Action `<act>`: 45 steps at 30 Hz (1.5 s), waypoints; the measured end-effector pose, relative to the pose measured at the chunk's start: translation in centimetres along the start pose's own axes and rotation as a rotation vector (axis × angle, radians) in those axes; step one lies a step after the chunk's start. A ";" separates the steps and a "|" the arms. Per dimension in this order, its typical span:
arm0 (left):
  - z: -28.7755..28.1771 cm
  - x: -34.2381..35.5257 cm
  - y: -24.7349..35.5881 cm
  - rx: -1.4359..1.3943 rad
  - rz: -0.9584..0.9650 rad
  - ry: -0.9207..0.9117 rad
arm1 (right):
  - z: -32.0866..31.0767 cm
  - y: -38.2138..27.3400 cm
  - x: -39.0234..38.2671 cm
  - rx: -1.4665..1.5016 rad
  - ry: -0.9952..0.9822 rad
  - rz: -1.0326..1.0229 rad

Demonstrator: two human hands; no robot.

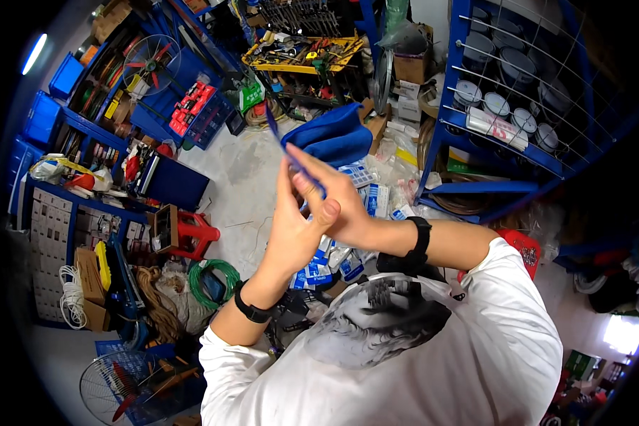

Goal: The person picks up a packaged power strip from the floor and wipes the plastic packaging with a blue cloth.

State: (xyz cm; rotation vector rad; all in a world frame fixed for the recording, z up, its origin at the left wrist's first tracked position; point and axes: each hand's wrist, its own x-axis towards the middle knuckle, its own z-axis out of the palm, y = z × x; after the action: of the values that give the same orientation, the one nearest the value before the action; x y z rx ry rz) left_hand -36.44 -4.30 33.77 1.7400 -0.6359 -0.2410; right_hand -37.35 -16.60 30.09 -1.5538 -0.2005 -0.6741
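Observation:
Both my hands are together in front of me, closed around a thin, flat dark-blue piece (304,170) seen almost edge-on. It slants up and away to the left, and its exact kind cannot be made out. My left hand (291,227) grips it from the near left, thumb pointing right. My right hand (344,206) presses against it from the right, fingers stretched along it. Past my fingers lies a blue fabric bag or cloth (334,135). Blue-and-white packets (311,273) are strewn on the floor below my wrists.
A yellow tool tray (305,60) stands at the back. On the right, a blue rack (491,153) holds several cans. A red stool (197,234), a coiled green hose (213,280) and a blue bin (170,186) stand to the left. Pale floor (245,167) shows between them.

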 end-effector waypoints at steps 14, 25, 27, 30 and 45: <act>1.5 5.3 5.2 -0.183 0.197 0.283 | -8.0 -2.7 3.6 0.040 -0.202 -0.535; 4.0 9.5 12.5 -0.578 0.185 0.145 | -13.3 -5.8 12.0 -0.626 -0.068 -0.775; 3.2 10.7 11.1 -0.569 0.135 0.272 | -12.0 -6.4 10.6 -0.593 -0.139 -0.813; 4.4 10.8 12.4 -0.628 0.082 0.241 | -12.0 -5.2 8.9 -0.557 -0.280 -0.810; 6.4 8.8 14.5 -0.468 0.171 0.341 | -8.8 2.5 2.7 -0.069 -0.270 -0.591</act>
State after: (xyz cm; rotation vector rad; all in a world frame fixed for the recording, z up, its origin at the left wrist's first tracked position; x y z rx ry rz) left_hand -36.42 -16.44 47.28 1.2302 -0.4308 0.0299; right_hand -36.50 -26.00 29.00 -1.6577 -0.8701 -0.9302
